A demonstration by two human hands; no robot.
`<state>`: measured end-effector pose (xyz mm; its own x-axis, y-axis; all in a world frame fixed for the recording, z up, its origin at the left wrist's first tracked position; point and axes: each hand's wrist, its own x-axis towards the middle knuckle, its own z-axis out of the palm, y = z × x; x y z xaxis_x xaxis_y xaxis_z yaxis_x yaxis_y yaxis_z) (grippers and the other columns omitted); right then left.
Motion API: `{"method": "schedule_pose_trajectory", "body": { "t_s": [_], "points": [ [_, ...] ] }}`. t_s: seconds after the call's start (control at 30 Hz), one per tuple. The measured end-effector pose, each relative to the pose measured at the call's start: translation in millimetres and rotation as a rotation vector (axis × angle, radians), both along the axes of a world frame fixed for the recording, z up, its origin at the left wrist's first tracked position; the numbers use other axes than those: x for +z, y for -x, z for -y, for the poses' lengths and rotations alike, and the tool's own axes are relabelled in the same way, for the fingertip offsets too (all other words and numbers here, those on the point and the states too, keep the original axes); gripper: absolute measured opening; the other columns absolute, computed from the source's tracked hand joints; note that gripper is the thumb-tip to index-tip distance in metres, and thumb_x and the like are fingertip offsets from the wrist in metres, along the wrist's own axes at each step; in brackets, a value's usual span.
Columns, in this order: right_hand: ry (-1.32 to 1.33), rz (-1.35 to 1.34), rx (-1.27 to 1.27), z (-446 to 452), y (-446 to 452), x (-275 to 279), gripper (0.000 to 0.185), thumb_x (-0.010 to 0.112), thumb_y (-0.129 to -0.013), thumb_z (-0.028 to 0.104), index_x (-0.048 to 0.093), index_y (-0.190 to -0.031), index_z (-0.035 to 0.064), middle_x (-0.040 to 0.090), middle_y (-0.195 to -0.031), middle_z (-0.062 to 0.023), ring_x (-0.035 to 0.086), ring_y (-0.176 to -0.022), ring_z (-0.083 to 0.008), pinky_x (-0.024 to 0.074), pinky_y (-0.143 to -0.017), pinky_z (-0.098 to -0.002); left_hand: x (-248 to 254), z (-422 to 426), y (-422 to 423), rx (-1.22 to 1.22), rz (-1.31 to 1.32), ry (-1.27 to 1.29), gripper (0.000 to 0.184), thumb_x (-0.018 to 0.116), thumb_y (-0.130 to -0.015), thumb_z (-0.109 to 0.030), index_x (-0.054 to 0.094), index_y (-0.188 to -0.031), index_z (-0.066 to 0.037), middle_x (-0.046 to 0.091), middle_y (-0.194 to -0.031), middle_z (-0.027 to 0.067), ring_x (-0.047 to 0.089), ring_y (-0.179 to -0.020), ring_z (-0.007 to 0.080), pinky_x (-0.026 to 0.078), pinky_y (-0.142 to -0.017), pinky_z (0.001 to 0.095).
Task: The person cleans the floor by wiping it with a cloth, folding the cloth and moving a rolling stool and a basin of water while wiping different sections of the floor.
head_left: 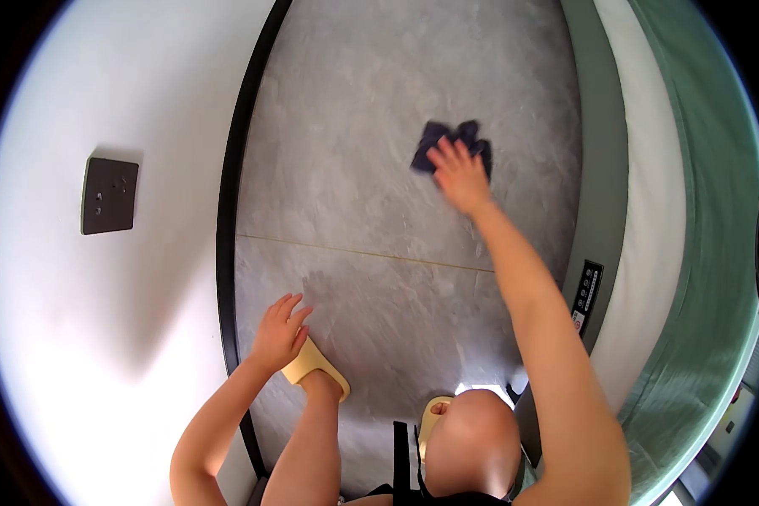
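Observation:
A dark navy cloth (pixel 433 145) lies bunched on the grey floor, towards the upper middle of the head view. My right hand (pixel 460 177) rests flat over its lower part, fingers spread and stretched out, slightly blurred. The cloth's folds show beyond and beside the fingers. My left hand (pixel 280 336) is at the lower left, above the floor and nearest to a yellow slipper (pixel 312 358) on my foot. Its fingers are apart and slightly bent, with nothing in them.
Grey marbled floor (pixel 379 84) has a thin seam (pixel 363 252) across it. On the left stand a black skirting (pixel 232 177) and a white wall with a dark socket plate (pixel 110 196). A grey bed frame (pixel 603 169) with a control panel (pixel 588 287) and green bedding (pixel 717 194) bounds the right.

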<state>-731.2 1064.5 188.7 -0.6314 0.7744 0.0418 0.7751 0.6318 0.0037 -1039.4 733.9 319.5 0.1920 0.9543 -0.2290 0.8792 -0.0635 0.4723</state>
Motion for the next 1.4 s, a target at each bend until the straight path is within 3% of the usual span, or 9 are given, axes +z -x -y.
{"method": "schedule_pose_trajectory", "body": {
  "t_s": [0.1,0.23,0.47,0.57,0.77,0.93,1.17,1.27,1.4],
  "points": [
    [0.182,-0.043,-0.281,-65,-14,18,0.050,0.041,-0.095,0.033,0.030,-0.143,0.0248,0.022,-0.152,-0.0029,0.026,-0.136,-0.0322,0.0313,-0.102,-0.0575,3,-12,1,0.037,0.017,-0.059,0.037,0.061,-0.078,-0.008,0.057,-0.114,-0.008,0.049,-0.127,0.0163,0.045,-0.118,0.0380,0.039,-0.097,0.0452],
    [0.125,0.025,-0.243,-25,9,25,0.052,0.050,-0.089,0.028,0.038,-0.137,0.0121,0.033,-0.145,-0.0138,0.038,-0.127,-0.0351,0.0398,-0.095,-0.0560,-13,-49,-8,0.071,0.075,-0.179,0.036,0.060,-0.078,-0.007,0.057,-0.114,-0.008,0.050,-0.127,0.0152,0.046,-0.117,0.0377,0.040,-0.096,0.0449],
    [0.275,-0.078,0.010,224,-69,-2,0.046,0.056,-0.085,0.042,0.050,-0.130,0.0379,0.030,-0.148,0.0049,0.024,-0.136,-0.0296,0.0208,-0.100,-0.0709,-52,-177,-35,0.018,0.054,-0.290,0.046,0.059,-0.082,-0.012,0.049,-0.126,-0.008,0.039,-0.137,0.0204,0.034,-0.127,0.0441,0.032,-0.103,0.0496],
    [0.442,0.058,-0.096,207,-95,20,0.045,0.053,-0.086,0.046,0.048,-0.130,0.0407,0.028,-0.149,0.0061,0.024,-0.136,-0.0308,0.0169,-0.101,-0.0716,-78,-239,-31,0.104,-0.220,-0.217,0.064,0.058,-0.085,-0.033,0.035,-0.140,-0.011,0.027,-0.144,0.0250,0.025,-0.130,0.0496,0.026,-0.104,0.0567],
    [0.226,0.036,-0.158,27,-101,17,0.047,0.048,-0.090,0.046,0.043,-0.136,0.0353,0.026,-0.150,0.0043,0.023,-0.137,-0.0293,0.0153,-0.105,-0.0662,-98,-361,-13,0.156,-0.484,-0.015,0.095,0.047,-0.080,-0.069,0.012,-0.149,-0.014,0.007,-0.149,0.0303,0.011,-0.135,0.0511,0.016,-0.105,0.0620],
    [0.291,0.087,-0.287,-113,-55,48,0.053,0.047,-0.092,0.038,0.031,-0.142,0.0337,0.020,-0.153,0.0019,0.020,-0.139,-0.0308,0.0198,-0.106,-0.0618,-82,-383,-23,0.185,-0.464,0.227,0.110,0.044,-0.074,-0.078,-0.003,-0.149,-0.013,-0.010,-0.148,0.0331,-0.001,-0.136,0.0529,0.010,-0.106,0.0629],
    [0.626,0.126,-0.485,-11,-5,58,0.068,0.059,-0.084,0.033,0.027,-0.144,0.0338,0.017,-0.154,-0.0022,0.019,-0.138,-0.0378,0.0253,-0.105,-0.0595,-94,-392,-22,0.135,-0.421,0.290,0.115,0.046,-0.072,-0.078,-0.003,-0.148,-0.008,-0.011,-0.145,0.0370,-0.002,-0.133,0.0569,0.010,-0.103,0.0657],
    [0.444,-0.199,-0.630,45,16,40,0.072,0.060,-0.084,0.037,0.027,-0.145,0.0227,0.018,-0.152,-0.0132,0.021,-0.136,-0.0416,0.0263,-0.106,-0.0566,-87,-394,-16,0.117,-0.476,0.332,0.115,0.047,-0.072,-0.079,-0.002,-0.148,-0.008,-0.011,-0.145,0.0375,-0.003,-0.133,0.0574,0.010,-0.103,0.0659],
    [0.164,-0.538,-1.344,19,53,20,0.093,0.056,-0.083,0.055,0.020,-0.140,-0.0092,0.012,-0.142,-0.0408,0.017,-0.134,-0.0499,0.0172,-0.109,-0.0558,-85,-398,-23,0.119,-0.470,0.375,0.116,0.047,-0.072,-0.079,-0.004,-0.148,-0.007,-0.011,-0.145,0.0375,-0.003,-0.133,0.0571,0.010,-0.103,0.0656]
  ]
}}
